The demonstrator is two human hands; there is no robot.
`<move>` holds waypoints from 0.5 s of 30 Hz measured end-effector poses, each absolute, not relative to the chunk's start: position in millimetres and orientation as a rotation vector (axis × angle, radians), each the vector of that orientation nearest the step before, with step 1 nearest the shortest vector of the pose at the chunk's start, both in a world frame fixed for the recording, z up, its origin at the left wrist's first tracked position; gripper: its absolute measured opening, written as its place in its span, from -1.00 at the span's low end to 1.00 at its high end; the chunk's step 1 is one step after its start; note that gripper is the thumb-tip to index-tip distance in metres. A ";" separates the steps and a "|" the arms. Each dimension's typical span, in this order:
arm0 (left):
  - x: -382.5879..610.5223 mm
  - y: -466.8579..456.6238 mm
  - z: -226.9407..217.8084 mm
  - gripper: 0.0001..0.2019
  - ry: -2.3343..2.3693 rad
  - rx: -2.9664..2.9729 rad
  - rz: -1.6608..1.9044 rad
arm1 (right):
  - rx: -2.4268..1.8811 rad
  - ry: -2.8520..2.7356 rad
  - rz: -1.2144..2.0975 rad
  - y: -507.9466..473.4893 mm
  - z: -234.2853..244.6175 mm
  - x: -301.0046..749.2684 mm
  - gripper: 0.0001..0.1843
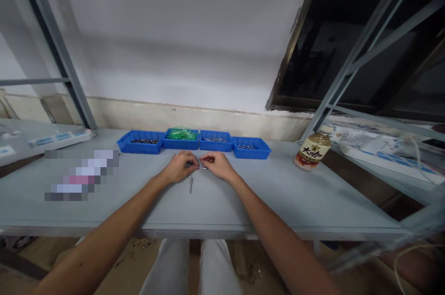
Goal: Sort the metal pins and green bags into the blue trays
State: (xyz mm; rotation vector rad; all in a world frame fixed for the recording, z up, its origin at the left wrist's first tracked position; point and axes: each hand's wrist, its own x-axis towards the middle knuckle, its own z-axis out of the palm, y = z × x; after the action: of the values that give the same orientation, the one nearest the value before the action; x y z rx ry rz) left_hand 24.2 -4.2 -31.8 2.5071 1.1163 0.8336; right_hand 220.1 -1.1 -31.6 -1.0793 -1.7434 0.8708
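My left hand (181, 166) and my right hand (216, 164) meet over the middle of the grey table (278, 193), fingers pinched together. Between their fingertips runs a thin metal piece (200, 167), too small to name. Just below the left hand, a small metal screw-like part (191, 185) lies on the table. A row of blue trays stands just beyond the hands: one with dark small parts (141, 141), one with green pieces (181, 138), and two with metal parts (216, 140) (251, 147).
A bottle with a brown label (312, 150) stands at the right of the table. A blurred-out item (81, 174) lies at the left. Metal shelf frames rise on both sides, and a cluttered side shelf (378, 147) sits at the right. My knees show below the table's front edge.
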 end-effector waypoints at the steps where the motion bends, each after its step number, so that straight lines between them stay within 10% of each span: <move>1: 24.6 -3.9 -32.2 -0.85 1.116 2.509 0.847 | -1.082 -1.773 0.857 -2.2 -31.1 219.9 -0.86; 15: 25.7 -0.4 -28.9 -0.92 1.236 2.356 1.169 | -1.029 -1.735 0.889 -2.4 -26.8 221.9 -0.76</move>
State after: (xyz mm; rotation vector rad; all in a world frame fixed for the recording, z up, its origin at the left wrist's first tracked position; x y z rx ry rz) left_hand 25.7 -0.4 -28.9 2.3561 1.2356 1.1685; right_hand 221.9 -2.4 -26.8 -1.0286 -1.7349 0.8892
